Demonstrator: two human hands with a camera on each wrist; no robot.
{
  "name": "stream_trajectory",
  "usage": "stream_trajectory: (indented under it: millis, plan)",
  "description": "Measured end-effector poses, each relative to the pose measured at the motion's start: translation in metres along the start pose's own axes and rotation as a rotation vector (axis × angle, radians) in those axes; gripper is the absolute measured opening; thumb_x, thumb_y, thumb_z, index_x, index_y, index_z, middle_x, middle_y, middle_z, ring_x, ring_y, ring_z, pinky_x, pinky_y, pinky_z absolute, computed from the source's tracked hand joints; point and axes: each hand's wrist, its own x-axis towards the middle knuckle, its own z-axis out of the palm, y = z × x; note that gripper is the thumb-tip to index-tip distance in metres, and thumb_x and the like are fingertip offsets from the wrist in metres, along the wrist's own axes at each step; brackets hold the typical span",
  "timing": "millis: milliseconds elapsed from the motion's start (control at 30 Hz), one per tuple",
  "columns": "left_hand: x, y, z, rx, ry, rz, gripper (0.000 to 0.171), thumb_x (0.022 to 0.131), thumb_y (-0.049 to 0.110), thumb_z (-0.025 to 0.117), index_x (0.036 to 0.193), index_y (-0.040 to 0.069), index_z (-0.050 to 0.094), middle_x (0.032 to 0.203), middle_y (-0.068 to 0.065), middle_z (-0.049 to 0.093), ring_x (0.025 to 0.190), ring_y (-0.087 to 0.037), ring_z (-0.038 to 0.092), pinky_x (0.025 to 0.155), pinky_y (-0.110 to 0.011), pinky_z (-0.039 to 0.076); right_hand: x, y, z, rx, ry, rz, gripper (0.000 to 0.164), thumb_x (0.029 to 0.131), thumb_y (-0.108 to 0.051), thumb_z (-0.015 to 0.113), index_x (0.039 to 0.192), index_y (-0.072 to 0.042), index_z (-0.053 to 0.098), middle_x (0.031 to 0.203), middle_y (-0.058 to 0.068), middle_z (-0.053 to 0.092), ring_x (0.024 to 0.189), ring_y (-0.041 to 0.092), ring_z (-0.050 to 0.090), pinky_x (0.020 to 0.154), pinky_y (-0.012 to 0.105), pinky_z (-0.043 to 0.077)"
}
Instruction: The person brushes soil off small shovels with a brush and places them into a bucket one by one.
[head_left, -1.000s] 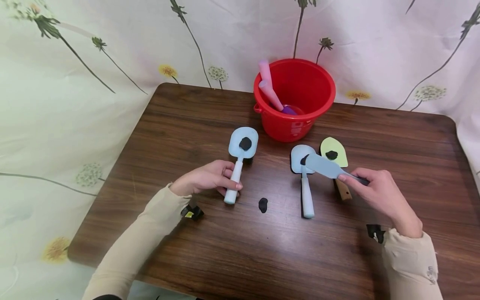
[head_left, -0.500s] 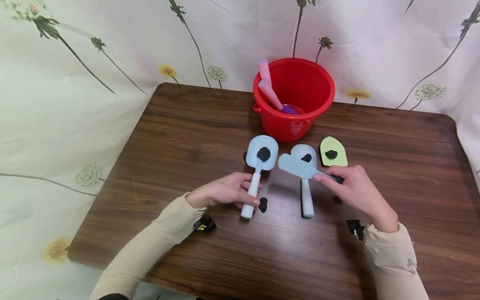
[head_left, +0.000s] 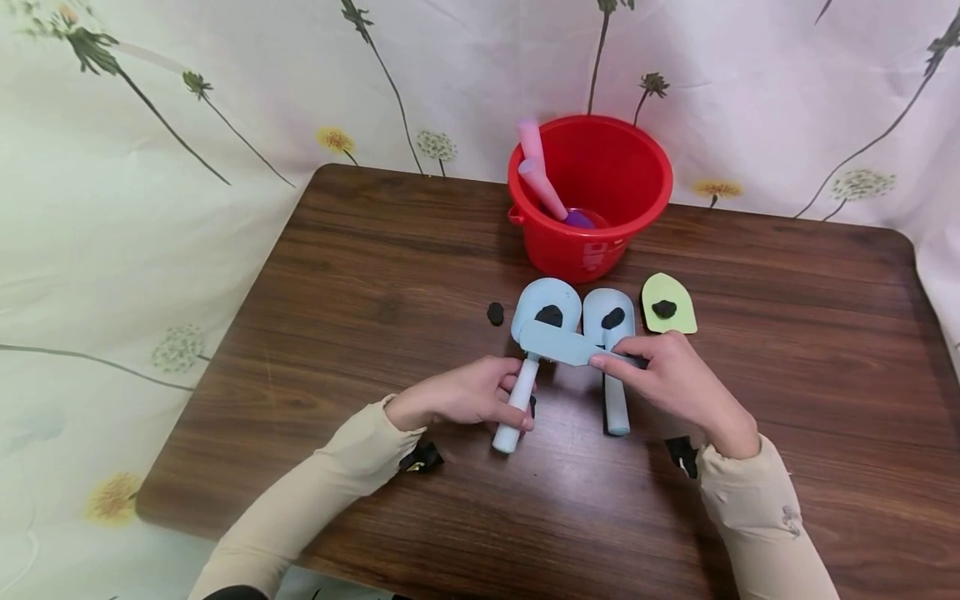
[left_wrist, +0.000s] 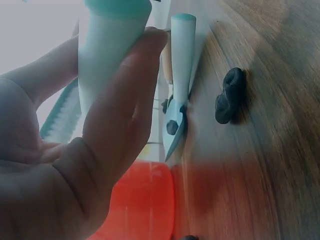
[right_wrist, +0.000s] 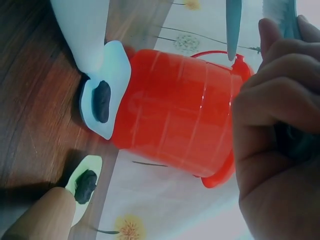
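Observation:
My left hand [head_left: 480, 392] grips the white handle of a light blue toy shovel [head_left: 534, 293]; in the left wrist view the handle [left_wrist: 107, 55] stands raised off the table. A black lump [head_left: 551, 314] lies on its blade. My right hand [head_left: 678, 387] pinches the dark handle of a flat light blue tool [head_left: 561, 345], which has a toothed edge in the right wrist view. This tool's tip overlaps the held shovel's blade just below the lump. Close by on the right lies a second blue shovel [head_left: 617, 408], with a black lump [head_left: 612, 317] on its blade.
A red bucket [head_left: 573, 258] with pink-handled tools [head_left: 542, 190] stands at the back. A green shovel [head_left: 681, 321] with a black lump lies right, its wooden handle behind my right hand. Loose black lumps lie on the table [head_left: 375, 250]: one left [head_left: 495, 313], another [left_wrist: 231, 95] beside my left fingers.
My left hand has carried its shovel right and slightly nearer. My right hand has moved left, bringing the flat tool from over the second shovel to over the held one.

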Motion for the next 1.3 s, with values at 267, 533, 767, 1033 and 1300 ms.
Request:
stream_trajectory:
  millis: [267,533,767,1033,1300]
  plan:
    - [0.000,0.003,0.003,0.071,-0.012,0.004,0.035,0.082,0.002,0.073,0.105,-0.005,0.048,0.085,-0.005,0.070,0.072,-0.007,0.067,0.066,-0.020,0.050,0.003,-0.001,0.000,-0.017,-0.035,0.024,0.024,0.087,-0.032,0.072,0.068,-0.020,0.064,0.051,-0.016,0.036,0.051,0.004,0.038,0.050,0.020,0.033]
    - [-0.001,0.005,0.004,0.137,-0.019,0.017,0.039,0.081,0.004,0.074,0.109,-0.008,0.048,0.083,-0.004,0.070,0.072,-0.007,0.066,0.068,-0.019,0.051,0.008,-0.003,-0.003,-0.019,-0.083,0.024,0.034,0.088,-0.034,0.070,0.061,-0.021,0.055,0.051,-0.014,0.030,0.049,0.003,0.031,0.049,0.021,0.029]
    - [-0.001,0.005,0.006,0.158,0.007,0.016,0.037,0.081,0.006,0.075,0.106,-0.003,0.050,0.085,-0.005,0.072,0.072,-0.007,0.068,0.067,-0.019,0.051,0.010,-0.004,-0.003,-0.023,-0.112,0.048,0.037,0.088,-0.035,0.070,0.059,-0.020,0.052,0.051,-0.013,0.029,0.048,0.004,0.030,0.048,0.021,0.029]
    - [0.000,0.002,0.008,0.121,0.015,0.028,0.037,0.081,0.005,0.074,0.107,-0.006,0.049,0.084,-0.005,0.071,0.070,-0.007,0.067,0.067,-0.020,0.051,0.012,-0.004,-0.002,-0.084,-0.080,0.031,0.038,0.087,-0.035,0.071,0.058,-0.022,0.052,0.049,-0.012,0.029,0.047,0.005,0.032,0.048,0.021,0.031]
    - [-0.002,-0.001,0.009,-0.039,-0.015,0.019,0.039,0.083,-0.002,0.069,0.112,-0.010,0.044,0.085,-0.008,0.068,0.074,-0.013,0.069,0.069,-0.025,0.056,0.014,-0.003,-0.001,-0.162,-0.010,-0.041,0.023,0.084,-0.035,0.075,0.068,-0.019,0.067,0.048,-0.012,0.036,0.046,0.004,0.035,0.047,0.020,0.032]
